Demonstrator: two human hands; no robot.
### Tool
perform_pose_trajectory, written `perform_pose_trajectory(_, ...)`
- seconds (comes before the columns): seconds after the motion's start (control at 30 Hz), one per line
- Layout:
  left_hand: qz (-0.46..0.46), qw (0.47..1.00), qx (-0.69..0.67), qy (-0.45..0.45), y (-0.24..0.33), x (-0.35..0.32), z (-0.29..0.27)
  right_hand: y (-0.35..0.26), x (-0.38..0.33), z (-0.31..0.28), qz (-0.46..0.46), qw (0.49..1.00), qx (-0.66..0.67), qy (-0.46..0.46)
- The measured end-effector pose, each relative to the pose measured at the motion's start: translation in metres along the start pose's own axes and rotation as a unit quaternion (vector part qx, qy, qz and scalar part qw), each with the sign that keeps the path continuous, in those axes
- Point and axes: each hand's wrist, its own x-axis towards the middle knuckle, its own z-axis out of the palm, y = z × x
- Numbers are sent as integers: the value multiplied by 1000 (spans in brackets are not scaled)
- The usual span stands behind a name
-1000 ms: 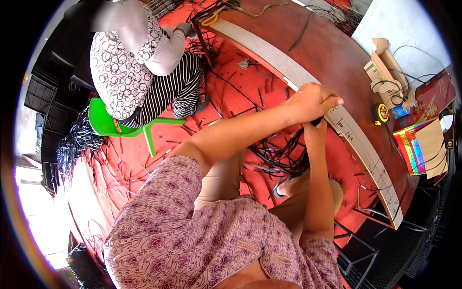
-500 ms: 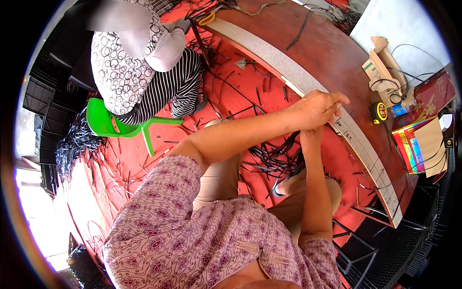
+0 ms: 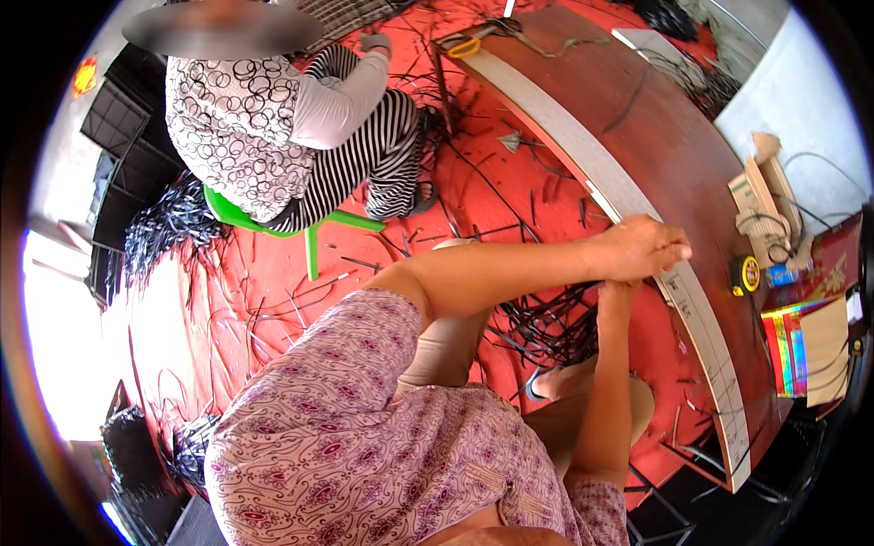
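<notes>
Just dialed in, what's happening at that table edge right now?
The person's left hand rests on the pale edge strip that runs along the rim of the reddish-brown table. The right hand comes up just beneath it and is mostly hidden. Black strips litter the red floor. A second person sits on a green stool nearby.

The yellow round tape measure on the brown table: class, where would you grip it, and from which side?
Grip the yellow round tape measure across its flat faces, coming from above. It seems to stand on edge on the brown table, with the cream device close beside it and coloured card sheets on the other side, so only the top is free. Both hands are at the long grey strip.
</notes>
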Motion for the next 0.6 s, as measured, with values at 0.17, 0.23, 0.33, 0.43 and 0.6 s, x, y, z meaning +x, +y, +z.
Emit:
perform_pose_trajectory(0.17, -21, 1000, -13, 9, 2, 3, -13, -48, 25, -10, 77, 988, 131, 37)
perform_pose_trajectory(0.23, -35, 999, -22, 3, 5, 3, -13, -70, 25, -23, 119, 975, 177, 58)
perform_pose_trajectory(0.33, -35, 999, -18, -8, 5, 3, -14, -80, 25, -23, 135, 962, 225, 73)
perform_pose_trajectory(0.43, 6, 1000, 11, -10, -1, 4, -11, -61, 12, 5, 103, 960, 227, 128)
perform_pose_trajectory(0.6, 6, 999, 37, -28, -4, 1, -13, -74, 15, -2, 193, 861, 466, 64)
